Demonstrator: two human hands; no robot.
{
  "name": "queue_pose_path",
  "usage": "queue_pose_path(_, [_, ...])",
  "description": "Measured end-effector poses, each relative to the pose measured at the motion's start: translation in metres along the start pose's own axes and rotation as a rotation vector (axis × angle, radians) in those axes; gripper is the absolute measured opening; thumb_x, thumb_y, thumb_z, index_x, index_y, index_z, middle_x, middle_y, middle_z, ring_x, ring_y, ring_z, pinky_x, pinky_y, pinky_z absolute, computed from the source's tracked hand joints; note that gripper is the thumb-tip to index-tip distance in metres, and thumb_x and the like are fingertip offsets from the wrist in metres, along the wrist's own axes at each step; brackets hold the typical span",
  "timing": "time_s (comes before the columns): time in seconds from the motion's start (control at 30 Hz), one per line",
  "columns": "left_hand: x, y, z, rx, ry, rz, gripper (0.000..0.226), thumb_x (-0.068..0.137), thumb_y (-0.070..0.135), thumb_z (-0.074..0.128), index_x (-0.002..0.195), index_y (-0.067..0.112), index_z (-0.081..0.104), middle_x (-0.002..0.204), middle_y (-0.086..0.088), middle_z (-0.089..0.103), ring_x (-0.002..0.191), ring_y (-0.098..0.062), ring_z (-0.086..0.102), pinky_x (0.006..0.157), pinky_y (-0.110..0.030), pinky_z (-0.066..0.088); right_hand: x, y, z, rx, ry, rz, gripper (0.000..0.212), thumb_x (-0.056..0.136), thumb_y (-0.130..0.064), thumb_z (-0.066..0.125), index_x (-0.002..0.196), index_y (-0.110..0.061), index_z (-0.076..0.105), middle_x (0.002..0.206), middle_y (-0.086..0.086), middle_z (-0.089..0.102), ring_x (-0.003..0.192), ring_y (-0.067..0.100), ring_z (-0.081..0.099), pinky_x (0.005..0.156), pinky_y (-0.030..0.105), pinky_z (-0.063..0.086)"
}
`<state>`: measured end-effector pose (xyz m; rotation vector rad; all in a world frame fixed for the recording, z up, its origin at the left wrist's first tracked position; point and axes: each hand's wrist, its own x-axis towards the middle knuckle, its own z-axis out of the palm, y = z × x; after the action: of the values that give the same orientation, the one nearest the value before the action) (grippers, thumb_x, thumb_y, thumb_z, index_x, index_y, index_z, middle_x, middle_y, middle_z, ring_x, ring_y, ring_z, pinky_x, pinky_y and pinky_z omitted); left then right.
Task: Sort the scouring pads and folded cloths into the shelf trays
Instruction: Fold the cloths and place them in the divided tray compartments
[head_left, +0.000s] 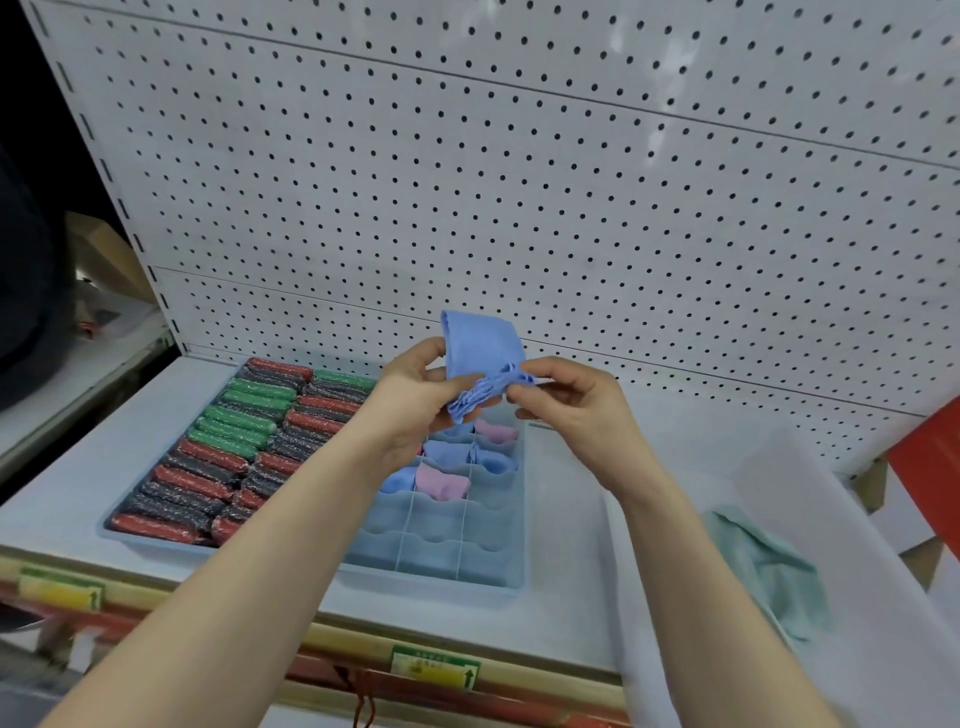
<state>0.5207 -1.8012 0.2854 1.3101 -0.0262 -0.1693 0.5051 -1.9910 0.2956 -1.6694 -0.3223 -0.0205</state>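
Observation:
Both hands hold a blue cloth (480, 353) in the air above the divided blue tray (441, 564). My left hand (415, 400) pinches its lower left side, and my right hand (566, 402) pinches the bunched folds at its right. The tray's far compartments hold folded blue cloths (493, 460) and pink cloths (441, 483); its near compartments show bare. To the left, a flat tray (156, 540) is packed with rows of red, green and dark scouring pads (234, 441).
A translucent bin (857, 519) at the right holds a crumpled pale green cloth (774, 571). The white pegboard wall (519, 182) rises behind the shelf. Price labels (434, 665) run along the shelf's front edge. A red object (930, 467) sits at far right.

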Motion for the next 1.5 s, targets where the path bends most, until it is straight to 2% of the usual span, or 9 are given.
queue_pose_path(0.17, [-0.008,-0.006,-0.002,0.056,-0.08,0.046,0.037,0.081,0.002,0.068,0.113,0.021,0.066,0.102,-0.005,0.076,0.095,-0.022,0.073,0.073,-0.026,0.058,0.0,0.005,0.006,0.109,0.17,0.092,0.003,0.085,-0.014,0.074,0.085,-0.016,0.072,0.083,0.001,0.075,0.071,0.011,0.067,0.07,0.026,0.056])
queue_pose_path(0.33, [-0.016,-0.013,-0.004,-0.051,-0.087,0.012,0.033,0.083,0.025,0.066,0.11,0.009,0.059,0.113,-0.017,0.069,0.106,-0.031,0.068,0.084,-0.035,0.058,-0.006,0.012,0.019,0.296,0.282,0.153,0.028,0.084,-0.001,0.072,0.096,-0.017,0.054,0.085,0.004,0.071,0.066,0.015,0.067,0.062,0.022,0.054])
queue_pose_path(0.43, [-0.022,-0.02,-0.006,0.113,-0.051,0.084,0.053,0.075,0.032,0.079,0.12,0.02,0.052,0.108,0.0,0.074,0.099,-0.022,0.072,0.081,-0.038,0.059,-0.011,0.014,0.028,0.301,0.292,0.189,0.029,0.085,-0.001,0.071,0.1,-0.017,0.053,0.092,0.008,0.071,0.069,0.018,0.069,0.063,0.024,0.055])
queue_pose_path(0.6, [-0.026,-0.027,-0.017,0.12,0.016,0.182,0.031,0.09,0.004,0.065,0.104,0.031,0.064,0.091,0.0,0.077,0.074,-0.014,0.073,0.06,-0.022,0.054,-0.016,0.02,0.03,0.353,0.103,0.39,0.018,0.091,-0.014,0.066,0.108,-0.018,0.064,0.083,-0.001,0.07,0.079,0.018,0.065,0.07,0.027,0.055])
queue_pose_path(0.77, [-0.032,-0.033,-0.034,0.113,-0.055,0.113,0.024,0.091,0.0,0.062,0.109,0.017,0.062,0.095,-0.005,0.076,0.081,-0.024,0.074,0.064,-0.035,0.059,-0.021,0.027,0.036,0.479,-0.083,0.393,0.023,0.092,0.0,0.057,0.111,-0.007,0.066,0.092,0.003,0.07,0.078,0.016,0.064,0.064,0.022,0.051])
queue_pose_path(1.03, [-0.034,-0.052,-0.058,0.0,-0.02,-0.112,0.021,0.092,0.013,0.065,0.113,0.01,0.068,0.101,-0.007,0.073,0.09,-0.022,0.073,0.074,-0.029,0.06,-0.026,0.042,0.063,-0.025,0.054,0.195,0.035,0.084,0.017,0.053,0.088,-0.01,0.074,0.104,0.007,0.066,0.084,0.018,0.066,0.069,0.02,0.05])
queue_pose_path(1.3, [-0.018,-0.071,-0.062,0.183,-0.078,0.011,0.029,0.086,-0.001,0.069,0.104,0.021,0.067,0.103,-0.006,0.068,0.085,-0.01,0.07,0.072,-0.026,0.059,-0.015,0.055,0.045,-0.157,-0.11,0.511,0.017,0.092,-0.023,0.066,0.101,-0.012,0.076,0.099,0.014,0.074,0.081,0.011,0.07,0.07,0.024,0.056])
queue_pose_path(1.4, [-0.006,-0.087,-0.061,0.401,-0.098,0.078,0.031,0.085,0.006,0.072,0.111,0.021,0.065,0.108,-0.001,0.068,0.1,-0.012,0.067,0.089,-0.027,0.055,-0.013,0.067,0.034,-0.278,-0.023,0.487,0.017,0.087,-0.011,0.071,0.103,-0.008,0.075,0.096,0.018,0.074,0.078,0.017,0.066,0.076,0.035,0.059])
queue_pose_path(1.5, [0.008,-0.105,-0.066,0.805,-0.093,0.156,0.037,0.084,0.012,0.072,0.121,0.015,0.065,0.12,-0.001,0.068,0.113,-0.016,0.062,0.099,-0.03,0.046,-0.011,0.082,0.024,-0.818,0.125,0.289,0.016,0.084,-0.014,0.068,0.098,-0.018,0.072,0.086,0.004,0.073,0.076,0.022,0.064,0.073,0.031,0.048])
